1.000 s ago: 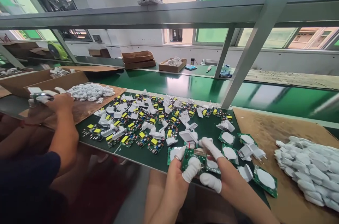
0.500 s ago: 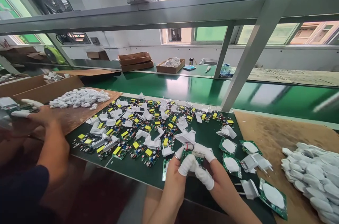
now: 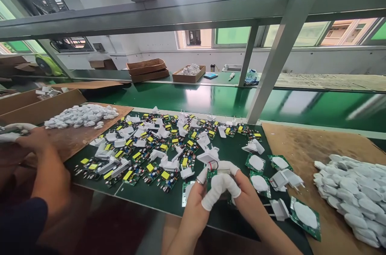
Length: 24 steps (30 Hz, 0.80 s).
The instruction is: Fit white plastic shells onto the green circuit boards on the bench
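Note:
My left hand [image 3: 201,198] and my right hand [image 3: 238,184], both with white finger covers, close together around a green circuit board [image 3: 212,175]. Thin red and dark wires lead from the board to a white plug housing [image 3: 209,155] just beyond my fingertips. My thumbs overlap on the near face of the board and hide most of it. Just left of my hands, a board with a white pad [image 3: 187,191] lies partly covered. To the right lie several green boards topped with white oval pads [image 3: 259,183], along with loose-looking white plug housings [image 3: 280,209].
Many boards with yellow parts [image 3: 165,175] spread across the dark mat. White pads are heaped at right [image 3: 352,196] and at left [image 3: 81,116]. A co-worker's arm [image 3: 50,170] reaches in from the left. A slanted metal post [image 3: 273,58] stands ahead, before a green belt [image 3: 169,93].
My thumbs have shifted closer together over the board, covering more of it. The view has swung slightly to the right. At left, the co-worker's hand sits nearer the frame edge.

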{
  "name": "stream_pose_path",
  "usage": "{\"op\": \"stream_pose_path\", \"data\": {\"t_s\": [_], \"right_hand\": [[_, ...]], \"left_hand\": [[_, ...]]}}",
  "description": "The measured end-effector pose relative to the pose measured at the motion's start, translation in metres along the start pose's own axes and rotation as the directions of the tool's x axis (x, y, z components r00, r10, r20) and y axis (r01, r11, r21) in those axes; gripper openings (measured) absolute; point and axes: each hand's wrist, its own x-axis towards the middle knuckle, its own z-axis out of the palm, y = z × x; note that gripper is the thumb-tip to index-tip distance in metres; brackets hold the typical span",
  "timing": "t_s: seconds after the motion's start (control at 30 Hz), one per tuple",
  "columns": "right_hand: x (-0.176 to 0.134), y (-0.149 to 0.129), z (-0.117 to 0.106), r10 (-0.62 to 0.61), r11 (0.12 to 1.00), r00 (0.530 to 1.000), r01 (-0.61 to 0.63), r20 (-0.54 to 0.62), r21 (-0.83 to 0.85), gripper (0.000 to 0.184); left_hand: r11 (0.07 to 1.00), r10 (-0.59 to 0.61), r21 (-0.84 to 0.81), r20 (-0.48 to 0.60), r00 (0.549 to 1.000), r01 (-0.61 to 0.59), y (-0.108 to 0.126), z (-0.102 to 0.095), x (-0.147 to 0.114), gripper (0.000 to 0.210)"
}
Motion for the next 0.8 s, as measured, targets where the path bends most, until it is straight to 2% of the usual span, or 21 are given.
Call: {"op": "stream_pose_path", "data": {"t_s": [0.13,0.23,0.3,0.4,0.6,0.73,0.8], "right_hand": [[-0.001,0.002,0.002,-0.043,0.991,0.997,0.051,0.067,-0.126,0.033],[-0.004,0.003,0.001,-0.081,0.975,0.991,0.101,0.104,-0.199,0.031],[-0.005,0.002,-0.002,-0.065,0.977,0.990,0.088,0.122,-0.195,0.031],[-0.003,0.001,-0.004,-0.005,0.995,0.992,0.018,0.128,-0.100,0.033],[0.005,0.010,-0.002,0.108,0.994,0.994,-0.109,0.025,0.032,0.032],[0.007,0.011,-0.004,0.101,0.983,0.990,-0.114,0.097,0.143,0.032],[0.007,0.007,-0.006,0.094,0.977,0.985,-0.119,0.146,0.174,0.031]], "left_hand": [[0.988,-0.056,-0.153,-0.129,0.990,0.036,0.001,0.002,0.002,0.033],[0.983,-0.080,-0.176,-0.169,0.982,0.049,0.002,0.000,0.005,0.025],[0.985,-0.090,-0.160,-0.152,0.984,0.065,0.002,-0.001,0.006,0.029],[0.991,-0.089,-0.110,-0.105,0.991,0.077,0.003,-0.001,0.006,0.040],[0.987,-0.051,0.148,-0.063,0.997,0.060,0.001,-0.002,0.007,0.062],[0.984,-0.053,0.171,-0.039,0.998,0.059,0.000,-0.007,0.008,0.063],[0.985,-0.070,0.158,0.012,0.997,0.067,0.002,-0.009,0.008,0.063]]}}
